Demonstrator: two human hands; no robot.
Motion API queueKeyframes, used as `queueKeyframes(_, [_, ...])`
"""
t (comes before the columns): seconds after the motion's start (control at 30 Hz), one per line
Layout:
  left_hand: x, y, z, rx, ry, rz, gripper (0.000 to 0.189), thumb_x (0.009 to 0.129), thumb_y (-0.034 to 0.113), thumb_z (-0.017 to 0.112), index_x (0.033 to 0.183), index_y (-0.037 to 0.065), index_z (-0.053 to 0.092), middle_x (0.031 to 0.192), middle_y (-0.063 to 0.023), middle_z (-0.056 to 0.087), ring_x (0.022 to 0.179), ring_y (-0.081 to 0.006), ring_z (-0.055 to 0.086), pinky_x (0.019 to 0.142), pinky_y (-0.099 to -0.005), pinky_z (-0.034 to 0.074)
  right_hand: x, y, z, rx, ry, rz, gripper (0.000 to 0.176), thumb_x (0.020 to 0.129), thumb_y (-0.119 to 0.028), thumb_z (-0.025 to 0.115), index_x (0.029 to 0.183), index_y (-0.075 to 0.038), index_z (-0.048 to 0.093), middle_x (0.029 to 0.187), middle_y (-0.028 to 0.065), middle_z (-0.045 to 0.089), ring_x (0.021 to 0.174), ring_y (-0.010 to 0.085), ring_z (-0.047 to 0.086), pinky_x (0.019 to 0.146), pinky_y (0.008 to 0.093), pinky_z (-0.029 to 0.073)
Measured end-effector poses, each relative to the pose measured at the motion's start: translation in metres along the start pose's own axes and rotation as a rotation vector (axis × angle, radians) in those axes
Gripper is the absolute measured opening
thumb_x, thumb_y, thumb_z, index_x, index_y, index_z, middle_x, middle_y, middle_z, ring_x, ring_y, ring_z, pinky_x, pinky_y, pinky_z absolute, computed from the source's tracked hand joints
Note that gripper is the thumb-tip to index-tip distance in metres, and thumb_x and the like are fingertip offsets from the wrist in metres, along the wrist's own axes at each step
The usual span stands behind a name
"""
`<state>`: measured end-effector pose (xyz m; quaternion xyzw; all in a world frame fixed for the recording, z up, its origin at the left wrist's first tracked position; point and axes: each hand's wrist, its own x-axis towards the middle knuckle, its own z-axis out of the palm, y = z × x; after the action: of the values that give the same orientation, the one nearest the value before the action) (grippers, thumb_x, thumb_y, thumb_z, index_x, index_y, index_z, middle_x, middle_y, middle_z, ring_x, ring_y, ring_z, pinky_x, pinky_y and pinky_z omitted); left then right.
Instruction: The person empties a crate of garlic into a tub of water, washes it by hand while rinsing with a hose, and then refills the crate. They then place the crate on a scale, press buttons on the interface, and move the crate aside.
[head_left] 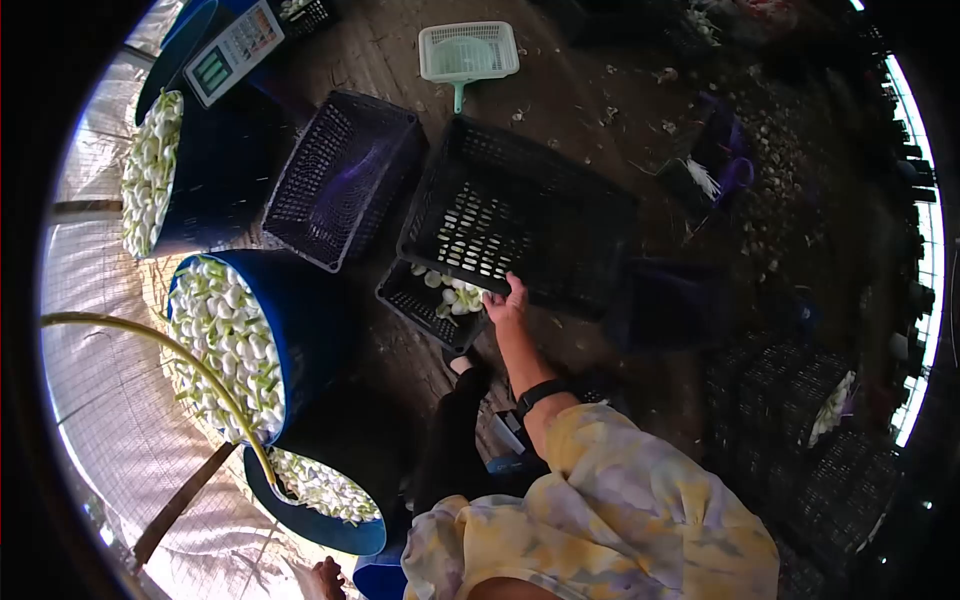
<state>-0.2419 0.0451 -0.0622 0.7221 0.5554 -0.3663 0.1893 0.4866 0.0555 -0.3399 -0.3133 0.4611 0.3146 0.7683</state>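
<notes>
My right hand (508, 302), a dark band on its wrist, is closed on the near rim of a large black plastic crate (580, 225). Light shows through the slots at this crate's left end. Partly beneath it, a smaller black crate (410, 305) holds white bulbs with green stems (458, 298). At the bottom left edge is my left hand (325, 578), dark and cut off by the frame, its fingers not clear. Nearest to it is a tilted blue barrel (340, 538) with more trimmed white bulbs (325, 487) and a hose running in.
Two more blue barrels (300, 330) of bulbs stand at left, below a digital scale (235, 50). Another black crate (345, 180) and a pale green basket (467, 52) lie ahead. Stacked crates (790, 395) are at right. Scraps (780, 180) litter the floor.
</notes>
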Motion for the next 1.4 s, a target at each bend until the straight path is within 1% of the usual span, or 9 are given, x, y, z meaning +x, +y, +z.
queueKeyframes(0.1, [0.006,0.034,0.012,-0.248,-0.108,-0.262,0.016,0.069,0.021,0.06,0.063,0.008,0.053,0.056,-0.0053,0.053,0.046,-0.0199,0.052,0.045,-0.035,0.045,0.044,-0.01,0.004,0.1,0.085,0.108,0.02,0.073,-0.004,0.057,0.092,-0.009,0.055,0.11,0.0159,0.05,0.103,0.0358,0.046,0.088,0.0596,0.041])
queueKeyframes(0.33, [0.029,0.084,0.067,-0.39,-0.04,-0.024,0.021,0.074,0.026,0.058,0.064,0.008,0.054,0.063,-0.0037,0.055,0.05,-0.0151,0.051,0.043,-0.03,0.042,-0.001,-0.192,0.06,-0.137,0.157,0.116,0.023,0.069,-0.001,0.056,0.091,-0.003,0.052,0.11,0.0253,0.045,0.107,0.0452,0.042,0.087,0.0672,0.038])
queueKeyframes(0.37, [0.014,0.204,-0.038,-1.0,-0.013,-0.562,0.02,0.075,0.026,0.057,0.068,0.007,0.055,0.069,-0.0047,0.059,0.06,-0.0156,0.055,0.05,-0.0313,0.045,0.009,-0.218,0.06,-0.185,0.055,0.124,0.025,0.069,0.0,0.056,0.093,-0.002,0.051,0.108,0.0262,0.046,0.106,0.0454,0.043,0.086,0.0668,0.039])
queueKeyframes(0.8, [0.125,0.456,-0.087,-0.894,0.0,-0.471,0.018,0.078,0.024,0.057,0.071,0.007,0.058,0.059,0.0042,0.048,0.048,-0.0034,0.041,0.041,-0.0195,0.029,0.281,-0.478,0.19,-0.694,-0.186,0.04,0.02,0.074,-0.003,0.059,0.093,-0.003,0.056,0.109,0.0182,0.052,0.103,0.035,0.049,0.088,0.0537,0.045])
queueKeyframes(0.93, [0.191,0.499,-0.06,-1.245,0.092,-0.493,0.027,0.079,0.029,0.06,0.094,0.006,0.062,0.071,-0.0004,0.056,0.057,-0.0092,0.05,0.05,-0.0229,0.04,0.316,-0.422,0.158,-0.961,0.242,-0.094,0.04,0.078,-0.014,0.065,0.115,-0.005,0.051,0.125,0.0174,0.046,0.111,0.0315,0.045,0.087,0.051,0.046])
queueKeyframes(1.07, [0.284,0.522,-0.006,-1.391,0.034,-0.468,0.039,0.081,0.033,0.059,0.113,0.011,0.055,0.101,-0.0024,0.056,0.097,-0.0146,0.052,0.075,-0.0335,0.046,0.258,-0.32,0.088,-1.446,-0.271,-0.214,0.025,0.074,-0.017,0.072,0.096,-0.008,0.063,0.076,0.0002,0.057,0.065,0.0062,0.049,0.049,0.0232,0.04])
queueKeyframes(1.17, [0.373,0.527,0.072,-1.469,0.185,-0.4,0.043,0.078,0.034,0.061,0.111,0.007,0.055,0.099,-0.0027,0.055,0.09,-0.0158,0.05,0.07,-0.0326,0.042,0.253,-0.245,0.054,-1.958,-0.574,-0.32,0.054,0.077,-0.024,0.068,0.122,0.002,0.051,0.102,0.0146,0.065,0.093,0.0228,0.062,0.084,0.0322,0.045])
queueKeyframes(1.3, [0.49,0.546,0.126,-1.682,0.177,-0.362,0.031,0.077,0.026,0.062,0.096,0.001,0.061,0.075,-0.0027,0.057,0.066,-0.0131,0.051,0.059,-0.0255,0.04,0.275,-0.187,0.046,-2.153,-0.732,-0.245,0.04,0.076,-0.018,0.063,0.106,0.006,0.053,0.105,0.0266,0.057,0.098,0.0364,0.056,0.08,0.0382,0.044])
queueKeyframes(1.4, [0.506,0.543,0.142,-1.679,0.258,-0.33,0.014,0.076,0.014,0.06,0.081,0.001,0.061,0.066,-0.003,0.057,0.056,-0.0132,0.053,0.049,-0.0277,0.043,0.32,-0.183,0.015,-2.244,-0.926,-0.824,0.033,0.072,-0.012,0.059,0.096,0.009,0.052,0.091,0.0272,0.057,0.084,0.0451,0.054,0.075,0.0448,0.043])
